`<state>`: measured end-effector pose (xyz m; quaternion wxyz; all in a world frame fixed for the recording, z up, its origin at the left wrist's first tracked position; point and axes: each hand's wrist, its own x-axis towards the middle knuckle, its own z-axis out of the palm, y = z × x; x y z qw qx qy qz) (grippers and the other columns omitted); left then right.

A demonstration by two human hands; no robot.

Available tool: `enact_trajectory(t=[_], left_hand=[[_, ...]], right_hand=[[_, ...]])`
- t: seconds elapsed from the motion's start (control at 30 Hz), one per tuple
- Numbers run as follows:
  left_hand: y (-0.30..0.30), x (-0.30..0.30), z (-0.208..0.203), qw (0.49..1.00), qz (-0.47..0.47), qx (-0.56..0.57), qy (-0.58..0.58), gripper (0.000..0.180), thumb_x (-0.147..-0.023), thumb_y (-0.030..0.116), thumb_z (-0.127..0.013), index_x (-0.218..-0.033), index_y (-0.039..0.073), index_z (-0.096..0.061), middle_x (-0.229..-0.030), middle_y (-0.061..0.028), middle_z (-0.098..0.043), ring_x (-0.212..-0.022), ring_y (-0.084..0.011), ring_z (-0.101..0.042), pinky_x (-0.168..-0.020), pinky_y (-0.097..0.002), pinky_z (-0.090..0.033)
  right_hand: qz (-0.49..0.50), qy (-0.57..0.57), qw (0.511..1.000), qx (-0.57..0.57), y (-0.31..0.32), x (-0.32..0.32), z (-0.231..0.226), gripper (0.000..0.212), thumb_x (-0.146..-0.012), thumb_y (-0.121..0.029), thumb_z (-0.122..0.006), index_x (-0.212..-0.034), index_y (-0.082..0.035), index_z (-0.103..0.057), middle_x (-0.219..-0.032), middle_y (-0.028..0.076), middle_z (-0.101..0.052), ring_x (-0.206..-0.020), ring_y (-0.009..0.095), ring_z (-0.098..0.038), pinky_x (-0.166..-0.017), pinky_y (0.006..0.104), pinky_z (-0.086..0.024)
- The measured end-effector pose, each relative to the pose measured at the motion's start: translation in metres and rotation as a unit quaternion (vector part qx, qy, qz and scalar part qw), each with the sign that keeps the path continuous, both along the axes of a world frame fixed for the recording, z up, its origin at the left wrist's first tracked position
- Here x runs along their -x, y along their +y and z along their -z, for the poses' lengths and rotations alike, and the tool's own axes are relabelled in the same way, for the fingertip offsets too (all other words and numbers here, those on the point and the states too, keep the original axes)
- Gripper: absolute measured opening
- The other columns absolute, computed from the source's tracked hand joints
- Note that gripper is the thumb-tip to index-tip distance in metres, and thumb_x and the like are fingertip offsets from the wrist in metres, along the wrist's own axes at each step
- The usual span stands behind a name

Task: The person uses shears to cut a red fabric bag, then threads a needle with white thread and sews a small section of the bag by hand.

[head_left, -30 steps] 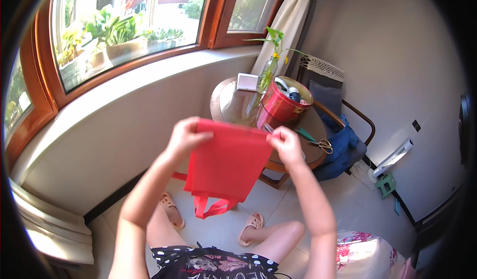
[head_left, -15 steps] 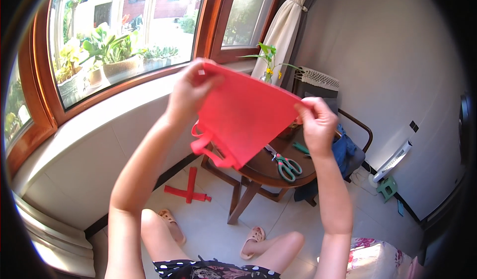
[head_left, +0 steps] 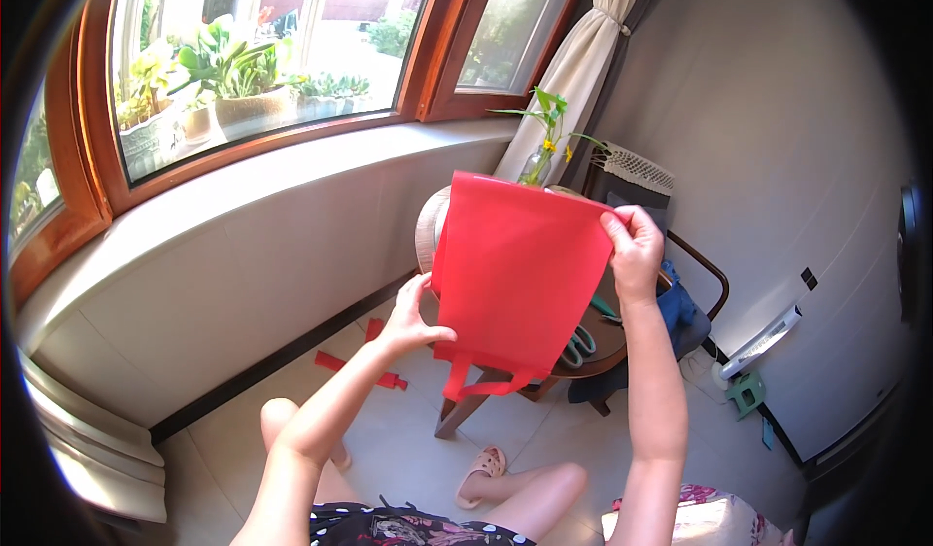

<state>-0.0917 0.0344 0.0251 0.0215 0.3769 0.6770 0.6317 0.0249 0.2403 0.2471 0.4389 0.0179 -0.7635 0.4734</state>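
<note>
A flat red fabric bag (head_left: pixel 515 269) with a loop handle at its lower edge hangs in front of me. My right hand (head_left: pixel 634 247) pinches its upper right corner. My left hand (head_left: pixel 413 321) grips its lower left edge with the thumb on the cloth. The bag hides most of the small round wooden table (head_left: pixel 598 352) behind it.
Green-handled scissors (head_left: pixel 581 342) lie on the table. A plant in a glass vase (head_left: pixel 540 148) stands at its far side. Red fabric strips (head_left: pixel 362 366) lie on the tiled floor. A blue cloth (head_left: pixel 680 313) hangs over a chair at the right. A wide windowsill (head_left: pixel 243 196) runs behind.
The bag has turned and dropped: my left hand went from its top left corner down to its lower left edge, and my right hand now holds the top corner.
</note>
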Motion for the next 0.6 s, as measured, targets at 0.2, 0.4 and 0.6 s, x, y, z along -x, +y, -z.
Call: enact_trajectory(t=[0.2,0.4,0.6], left_hand=[[0.025,-0.015,-0.070,0.996,-0.029,-0.018,-0.083,0.033,-0.064,0.009,-0.067,-0.094,0.002,-0.055,-0.069,-0.0005,-0.058,-0.057,-0.0032,-0.049,-0.054,-0.0188,-0.043],[0.053,0.038,-0.127,0.977,-0.016,-0.196,-0.087,0.024,-0.068,0.005,-0.061,-0.091,0.001,-0.056,-0.080,-0.0022,-0.059,-0.073,-0.0090,-0.052,-0.065,-0.0222,-0.043],[0.029,0.051,-0.067,0.879,0.116,-0.257,-0.385,0.033,-0.082,0.024,-0.045,-0.107,0.002,-0.046,-0.103,-0.0118,-0.050,-0.093,-0.0214,-0.050,-0.076,-0.0349,-0.043]], right_hand=[[0.055,0.039,0.993,-0.100,0.014,0.016,-0.048,0.009,-0.074,-0.006,-0.059,-0.070,-0.002,-0.053,-0.060,-0.005,-0.046,-0.054,0.001,-0.040,-0.049,0.0153,-0.033],[0.083,0.152,0.958,-0.227,-0.030,-0.020,-0.088,0.004,-0.073,-0.003,-0.059,-0.074,-0.004,-0.055,-0.061,-0.002,-0.051,-0.053,0.005,-0.044,-0.048,0.0176,-0.036],[-0.019,0.147,0.791,-0.594,-0.060,-0.028,0.054,0.009,-0.061,-0.003,-0.053,-0.070,-0.005,-0.054,-0.059,0.002,-0.045,-0.048,0.014,-0.047,-0.041,0.0229,-0.039]])
